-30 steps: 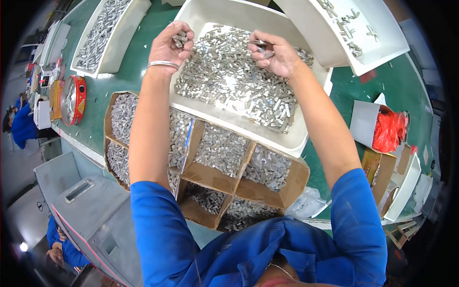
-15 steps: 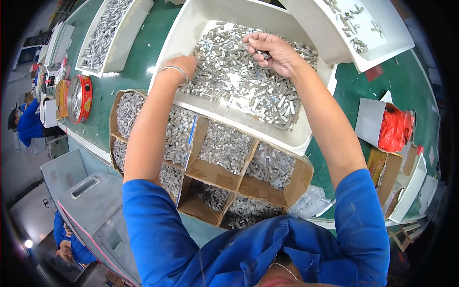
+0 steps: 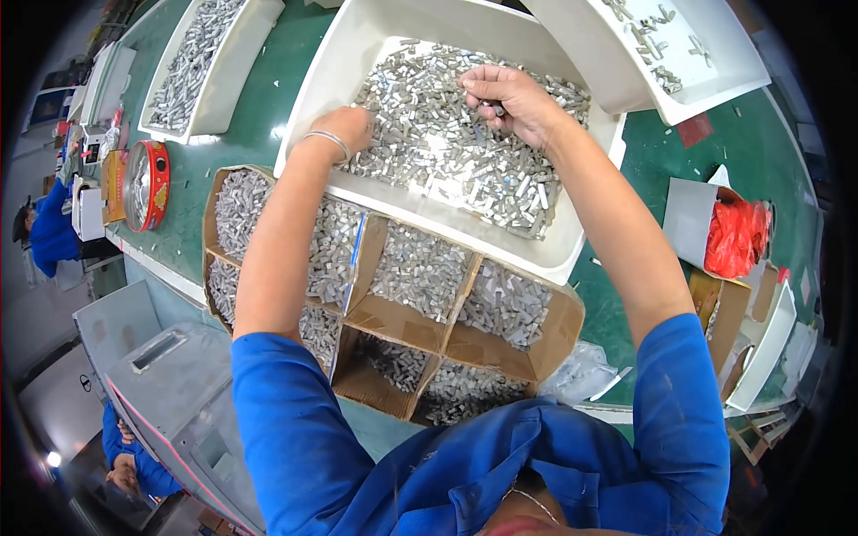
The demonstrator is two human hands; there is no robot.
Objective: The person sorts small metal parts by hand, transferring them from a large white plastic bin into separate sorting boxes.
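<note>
A large white plastic bin (image 3: 308, 107) lies under both hands, its floor spread with small silvery metal pieces (image 3: 429, 116). At the bin's left side my left hand (image 3: 347, 130) is closed, its fingertips down at the pieces; what they hold, if anything, is hidden. My right hand (image 3: 514, 100) hovers over the far right part of the spread. Its thumb and forefinger are pinched together, and the other fingers curl round small metal pieces, with a dark grey end showing.
Nearer me stands a divided cardboard box (image 3: 398, 314) of sorted pieces. Further white bins stand at far left (image 3: 214, 107) and far right (image 3: 706, 103). A red round tin (image 3: 159, 186) is left; a box with a red plastic bag (image 3: 737, 237) is right. Two other people in blue are at left.
My left hand has shifted slightly right over the pieces. The fingers of my right hand have closed further, and less of the dark piece shows.
</note>
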